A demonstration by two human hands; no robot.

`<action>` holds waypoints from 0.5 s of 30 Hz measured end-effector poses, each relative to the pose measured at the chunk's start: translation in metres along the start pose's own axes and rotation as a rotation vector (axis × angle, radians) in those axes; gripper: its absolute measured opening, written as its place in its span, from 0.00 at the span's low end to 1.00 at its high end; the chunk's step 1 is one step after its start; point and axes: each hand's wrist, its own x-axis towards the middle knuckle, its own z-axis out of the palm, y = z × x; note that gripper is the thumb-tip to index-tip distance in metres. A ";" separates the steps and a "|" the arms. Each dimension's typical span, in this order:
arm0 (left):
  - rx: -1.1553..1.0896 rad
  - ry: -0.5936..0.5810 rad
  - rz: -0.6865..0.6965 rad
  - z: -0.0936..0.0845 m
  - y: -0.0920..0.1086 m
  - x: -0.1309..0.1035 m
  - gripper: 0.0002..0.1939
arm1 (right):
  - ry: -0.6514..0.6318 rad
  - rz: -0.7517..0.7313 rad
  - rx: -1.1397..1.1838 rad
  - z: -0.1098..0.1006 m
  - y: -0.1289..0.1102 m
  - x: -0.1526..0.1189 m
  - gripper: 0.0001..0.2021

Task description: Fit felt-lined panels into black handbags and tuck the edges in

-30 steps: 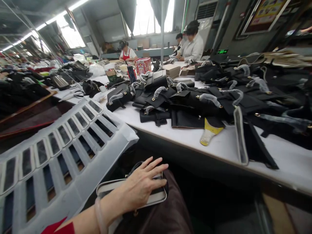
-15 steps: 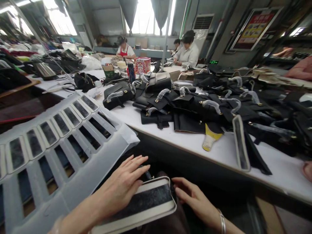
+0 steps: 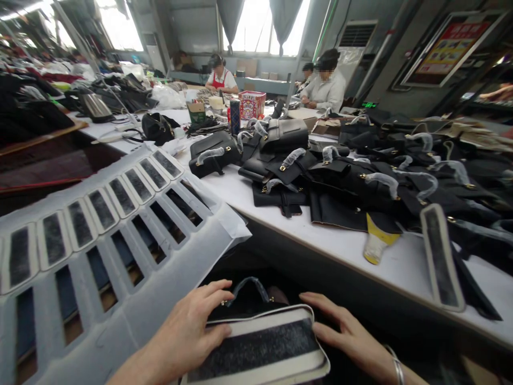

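Below the worktop's [image 3: 336,243] near edge lies a bag [image 3: 260,345], framed panel up, contents hidden. The left hand [image 3: 192,321], half open, has its thumb on the panel; the right hand [image 3: 347,331], fingers loosely parted, is at its right end. Leftward, a slotted rack [image 3: 132,321] carries panels [image 3: 102,209]. Across the worktop, black bags [image 3: 336,176] heap before a red box [image 3: 252,105].

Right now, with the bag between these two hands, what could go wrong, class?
The black bag is off the table, so it might slip if the left hand or right hand lost contact.
The white-rimmed piece standing near the table's edge could perhaps be knocked off.
The row of rimmed panels lies close-set, so a bump might disarrange it.
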 end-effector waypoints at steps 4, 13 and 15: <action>-0.055 0.035 -0.043 0.003 0.004 -0.003 0.18 | 0.027 -0.214 -0.316 0.005 -0.049 0.019 0.20; -0.043 0.044 -0.071 0.013 0.008 0.005 0.17 | -0.237 -0.662 -1.078 0.066 -0.092 0.054 0.08; -0.049 0.010 -0.080 0.012 0.006 0.007 0.18 | -0.282 -0.687 -1.128 0.067 -0.090 0.060 0.06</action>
